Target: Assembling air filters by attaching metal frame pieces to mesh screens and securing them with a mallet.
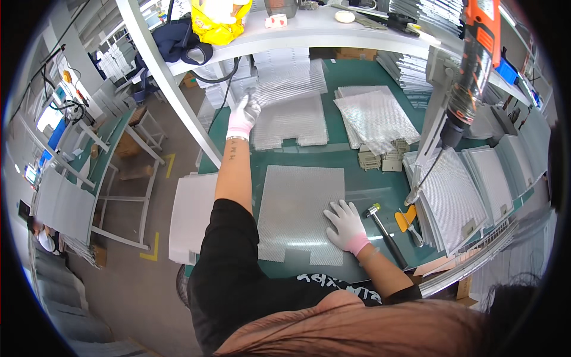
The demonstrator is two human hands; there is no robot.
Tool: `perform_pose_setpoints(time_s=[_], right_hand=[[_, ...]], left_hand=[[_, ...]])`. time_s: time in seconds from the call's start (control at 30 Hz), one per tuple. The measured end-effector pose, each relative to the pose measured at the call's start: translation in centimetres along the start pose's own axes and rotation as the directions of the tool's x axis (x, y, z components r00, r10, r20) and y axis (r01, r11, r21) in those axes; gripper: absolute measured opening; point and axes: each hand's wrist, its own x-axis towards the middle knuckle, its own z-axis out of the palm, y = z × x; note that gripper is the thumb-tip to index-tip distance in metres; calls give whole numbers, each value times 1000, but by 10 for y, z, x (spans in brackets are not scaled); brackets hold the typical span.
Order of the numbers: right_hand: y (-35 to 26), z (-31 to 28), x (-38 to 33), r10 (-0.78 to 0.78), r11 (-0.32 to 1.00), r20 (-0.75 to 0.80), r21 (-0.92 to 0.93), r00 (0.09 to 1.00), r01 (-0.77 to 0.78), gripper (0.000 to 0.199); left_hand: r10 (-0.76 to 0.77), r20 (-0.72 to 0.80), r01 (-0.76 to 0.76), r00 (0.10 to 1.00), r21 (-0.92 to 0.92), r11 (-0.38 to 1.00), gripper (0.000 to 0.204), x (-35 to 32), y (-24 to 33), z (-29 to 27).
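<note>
My left hand (244, 117), in a white glove with a pink cuff, reaches to the back left of the green table. Its fingers are closed at the left end of a clear textured sheet (290, 89), which slants over a stack of similar sheets (289, 122). In front of me a grey mesh-like panel (302, 208) with a notch in its near edge lies flat. My right hand (347, 228), gloved the same way, rests with fingers spread at the panel's right edge. A hammer (386, 236) with a yellow-green tip lies just right of that hand.
An orange power screwdriver (470, 71) hangs at the right. Below it stand leaning stacks of panels (455, 199); a yellow-handled tool (408, 220) lies near them. Bubble-textured sheets (377, 116) and small beige parts (380, 156) are farther back. A white shelf (315, 34) spans above; white panels (193, 217) stand left.
</note>
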Motion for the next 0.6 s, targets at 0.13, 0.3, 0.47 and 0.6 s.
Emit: perform_pose_setpoints(time_s=[0.13,0.3,0.47,0.6], right_hand=[[-1,2,-2,-20,999,-15,27,1000,21,51],[29,13,-17,66,940,-351,335,934,60,38],[-8,-73,-46,280,237,-47,971,959,-21,65],[-39,-66,-49,304,822,-335,566,892,-67,90]], left_hand=[[69,53,-76,996,141,987,27,-94,15,32],[81,148,-139,986,436,889,44,-270,16,75],[61,-55,-3,997,719,696,40,-419,-11,57],[223,-25,8,974,997,77,44,-443,-31,49]])
